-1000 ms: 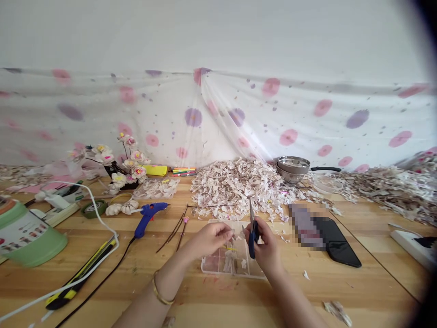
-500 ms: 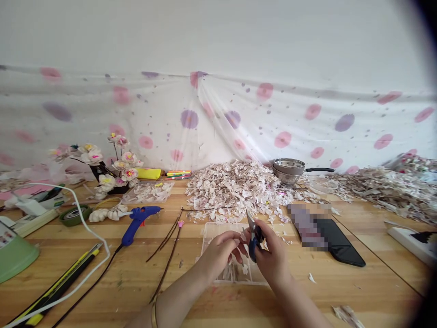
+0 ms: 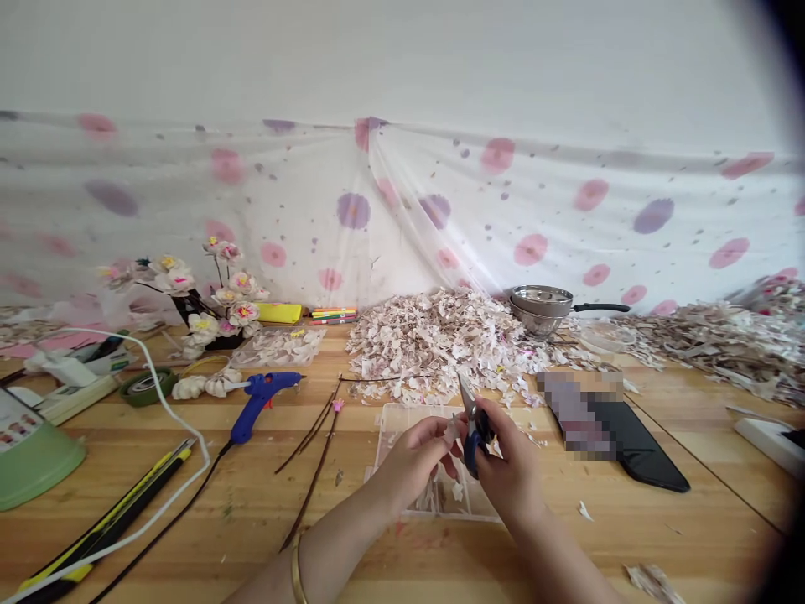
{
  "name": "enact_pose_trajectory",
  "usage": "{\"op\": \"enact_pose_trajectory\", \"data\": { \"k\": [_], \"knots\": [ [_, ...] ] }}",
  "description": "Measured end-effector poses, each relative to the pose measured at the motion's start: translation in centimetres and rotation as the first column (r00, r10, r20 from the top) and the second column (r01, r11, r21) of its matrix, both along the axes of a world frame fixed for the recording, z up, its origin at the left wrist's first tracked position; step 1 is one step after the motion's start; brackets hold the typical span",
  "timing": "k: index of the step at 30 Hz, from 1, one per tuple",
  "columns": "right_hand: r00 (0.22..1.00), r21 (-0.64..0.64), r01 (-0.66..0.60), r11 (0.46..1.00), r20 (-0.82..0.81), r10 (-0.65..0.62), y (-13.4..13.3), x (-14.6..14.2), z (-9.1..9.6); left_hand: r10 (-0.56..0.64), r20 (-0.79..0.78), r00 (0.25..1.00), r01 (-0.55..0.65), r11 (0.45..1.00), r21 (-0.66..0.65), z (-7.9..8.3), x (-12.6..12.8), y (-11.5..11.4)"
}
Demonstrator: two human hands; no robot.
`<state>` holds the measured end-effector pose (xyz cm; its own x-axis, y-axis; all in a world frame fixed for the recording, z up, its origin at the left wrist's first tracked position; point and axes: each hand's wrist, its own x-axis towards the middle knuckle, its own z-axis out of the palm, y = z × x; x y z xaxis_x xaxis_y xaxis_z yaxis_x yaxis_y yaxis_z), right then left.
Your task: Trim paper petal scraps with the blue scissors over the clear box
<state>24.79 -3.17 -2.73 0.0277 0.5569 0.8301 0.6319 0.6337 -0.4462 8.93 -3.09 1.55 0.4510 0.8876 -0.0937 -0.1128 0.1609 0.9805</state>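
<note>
My right hand (image 3: 509, 457) is closed around the dark blue handles of a pair of scissors (image 3: 469, 401), whose blades point up and away. Just left of the blades, my left hand (image 3: 418, 453) pinches a small pale petal-like piece (image 3: 451, 429) between thumb and fingers. Both hands hover over a clear divided plastic box (image 3: 393, 419), which has pale scraps in its compartments and is partly hidden by the hands. Behind the box rises a large heap of whitish dried petal-like scraps (image 3: 433, 340).
To the left lie a blue glue gun (image 3: 255, 411), thin brown twigs (image 3: 314, 470), a yellow-black cutter (image 3: 119, 512) and a white cable (image 3: 201, 440). A vase of handmade flowers (image 3: 217, 306) stands behind. On the right are a black phone (image 3: 641, 445) and metal bowls (image 3: 541, 310).
The view has shifted slightly, so most things sit a little further right. My hands stay close together over the box, still holding the scissors and the small piece.
</note>
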Motion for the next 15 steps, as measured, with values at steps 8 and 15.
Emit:
{"op": "enact_pose_trajectory", "data": {
  "k": [8,15],
  "knots": [
    [0.974,-0.148,-0.118,0.982,-0.212,0.085,0.3,-0.3,-0.6,0.055,-0.045,0.997,-0.054,0.998,0.04,0.5,-0.2,0.2],
    [0.927,-0.206,-0.19,0.96,-0.361,0.106,0.2,-0.9,0.0,0.103,-0.129,0.986,-0.081,0.983,0.166,0.1,-1.0,0.8]
  ]
}}
